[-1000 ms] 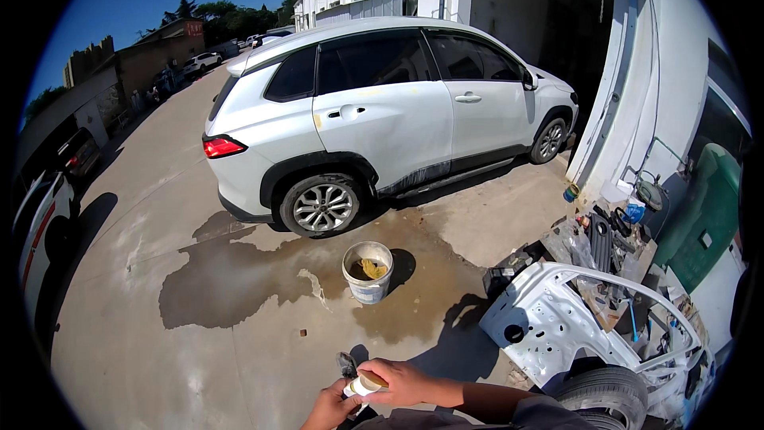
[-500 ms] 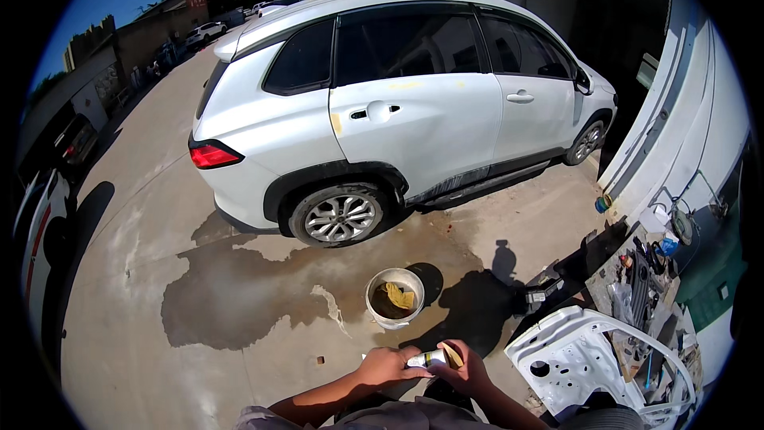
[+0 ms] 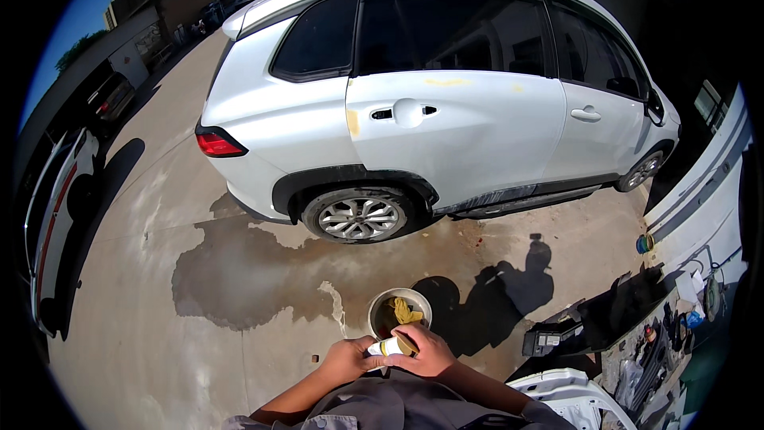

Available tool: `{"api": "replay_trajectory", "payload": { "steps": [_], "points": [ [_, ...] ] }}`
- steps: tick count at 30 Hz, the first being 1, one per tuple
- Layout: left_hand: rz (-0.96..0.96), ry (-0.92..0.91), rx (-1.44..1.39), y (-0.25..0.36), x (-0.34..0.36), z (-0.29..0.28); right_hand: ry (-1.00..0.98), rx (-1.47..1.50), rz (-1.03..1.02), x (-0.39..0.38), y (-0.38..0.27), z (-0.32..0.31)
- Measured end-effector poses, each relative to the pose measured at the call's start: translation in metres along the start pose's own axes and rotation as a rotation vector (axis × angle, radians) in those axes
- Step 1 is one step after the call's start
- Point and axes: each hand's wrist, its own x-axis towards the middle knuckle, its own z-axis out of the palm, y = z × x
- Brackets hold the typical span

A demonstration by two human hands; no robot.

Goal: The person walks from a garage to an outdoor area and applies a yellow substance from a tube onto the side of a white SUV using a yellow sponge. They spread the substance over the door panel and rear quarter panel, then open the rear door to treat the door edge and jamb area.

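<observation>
Both hands, left hand (image 3: 344,360) and right hand (image 3: 430,353), close around a small white tube (image 3: 384,347) over the bucket (image 3: 382,310); it looks light, squeezable, best gripped mid-body.

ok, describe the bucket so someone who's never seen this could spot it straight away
Start at the white car and drop from its rear wheel across the wet patch on the concrete. The bucket stands at the patch's near edge, just beyond the hands. It is the only round, open container there, pale-rimmed, with a yellow cloth inside.
</observation>
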Motion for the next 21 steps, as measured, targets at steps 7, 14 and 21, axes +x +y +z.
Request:
{"api": "replay_trajectory", "payload": {
  "steps": [7, 14, 21],
  "points": [
    [0.223, 0.159, 0.18, 0.019, 0.092, -0.051, -0.099, -0.078, -0.061, 0.106, 0.013, -0.053],
    [0.318, -0.035, -0.307, -0.045, 0.235, -0.086, 0.034, -0.133, 0.039, 0.225, 0.036, -0.08],
    [0.17, -0.469, -0.123, -0.062, 0.369, -0.205, 0.215, -0.001, 0.441, 0.343, 0.03, -0.066]
  ]
}}
